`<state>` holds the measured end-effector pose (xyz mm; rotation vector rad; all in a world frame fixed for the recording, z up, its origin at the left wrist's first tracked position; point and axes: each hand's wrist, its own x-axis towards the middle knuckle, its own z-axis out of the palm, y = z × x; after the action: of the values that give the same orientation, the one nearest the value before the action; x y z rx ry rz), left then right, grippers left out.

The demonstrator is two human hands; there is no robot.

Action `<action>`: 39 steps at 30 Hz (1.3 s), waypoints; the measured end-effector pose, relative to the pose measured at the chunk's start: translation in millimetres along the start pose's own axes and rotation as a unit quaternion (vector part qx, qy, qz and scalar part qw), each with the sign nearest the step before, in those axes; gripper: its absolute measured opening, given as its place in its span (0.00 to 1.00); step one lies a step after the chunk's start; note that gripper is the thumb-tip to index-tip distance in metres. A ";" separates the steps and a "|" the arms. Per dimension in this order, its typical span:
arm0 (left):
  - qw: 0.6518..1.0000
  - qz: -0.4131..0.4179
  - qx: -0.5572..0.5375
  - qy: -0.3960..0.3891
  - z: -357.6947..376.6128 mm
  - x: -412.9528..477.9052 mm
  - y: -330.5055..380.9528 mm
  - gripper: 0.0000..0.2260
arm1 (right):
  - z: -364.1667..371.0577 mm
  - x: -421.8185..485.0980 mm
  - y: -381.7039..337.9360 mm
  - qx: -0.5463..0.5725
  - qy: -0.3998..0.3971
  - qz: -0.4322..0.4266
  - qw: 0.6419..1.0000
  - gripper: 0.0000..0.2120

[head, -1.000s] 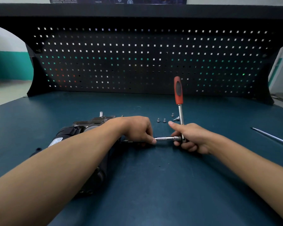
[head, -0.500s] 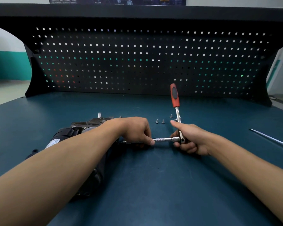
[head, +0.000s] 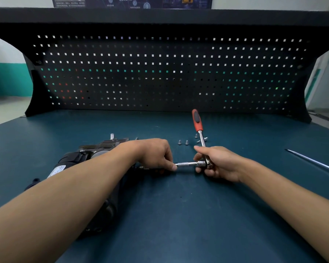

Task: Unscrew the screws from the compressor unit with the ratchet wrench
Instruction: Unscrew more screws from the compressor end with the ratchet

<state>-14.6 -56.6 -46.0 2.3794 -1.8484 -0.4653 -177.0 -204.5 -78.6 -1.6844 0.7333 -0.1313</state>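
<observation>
Steel ratchet wrench [head: 201,147] (head gripped) in right hand [head: 219,164].

Black pegboard [head: 160,73], blue-green workbench [head: 179,215], teal-striped wall [head: 6,78]

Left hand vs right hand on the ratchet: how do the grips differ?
The left hand pinches the knurled extension bar near the compressor; the right hand wraps the ratchet at its head. The left hand reaches over the compressor; the right hand sits over bare bench. The left touches only the horizontal bar; the right's index finger lies along the upright shaft. Both are bare and closed on the tool.
</observation>
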 end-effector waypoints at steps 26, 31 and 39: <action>1.000 -0.016 0.005 0.011 2.4 -5.0 3.1 0.06 | 2.3 -10.2 16.6 -0.121 -0.019 -0.308 0.943 0.02; 1.000 -0.018 0.004 0.010 2.5 -5.5 2.3 0.06 | 0.9 -9.0 19.6 -0.148 -0.022 -0.351 0.924 0.02; 1.000 -0.020 -0.011 0.007 1.9 -5.5 4.3 0.04 | -5.8 4.2 25.7 -0.288 0.033 -0.507 0.812 0.07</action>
<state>-20.3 -52.2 -45.7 2.4042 -1.7836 -0.4696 -186.4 -213.4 -102.0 -2.5254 -0.2047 -0.7812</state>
